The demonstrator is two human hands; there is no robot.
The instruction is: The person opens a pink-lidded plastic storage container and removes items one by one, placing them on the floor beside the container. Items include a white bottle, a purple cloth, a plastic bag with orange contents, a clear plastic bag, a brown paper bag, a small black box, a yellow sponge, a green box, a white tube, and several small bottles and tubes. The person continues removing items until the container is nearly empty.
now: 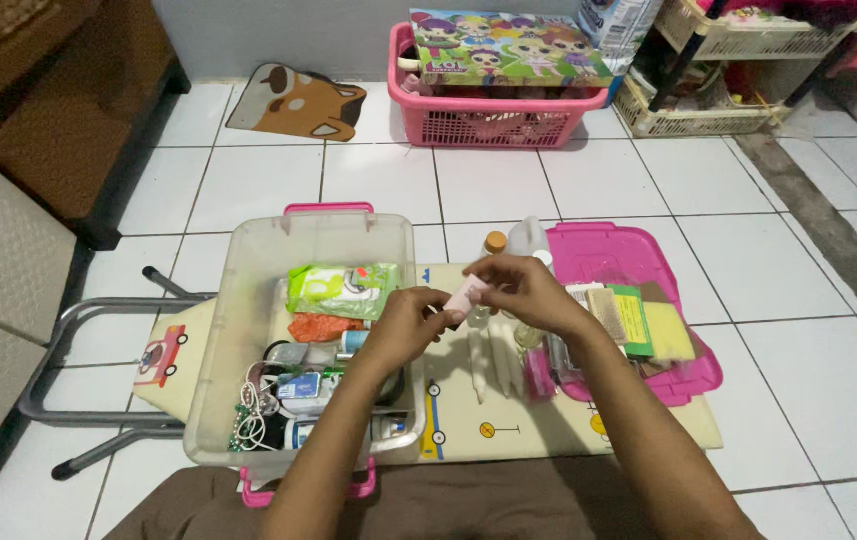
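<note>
I see a small pink tube (467, 295) held over the low padded bench (508, 420), between the clear storage box (248, 300) and the pink lid (638, 255). Its long axis runs up to the right. My right hand (528, 290) pinches the upper end with narrow fingers; my left hand (403, 322) closes on the lower end, perhaps a cap, though that is blurred.

Even, soft indoor light fills the scene, brightest on the white floor tiles (808, 370), which carry a faint sheen. Shadows are weak. The upper-left corner falls dim. Wide-angle distortion bends the tile lines near the edges; focus stays fairly sharp.
</note>
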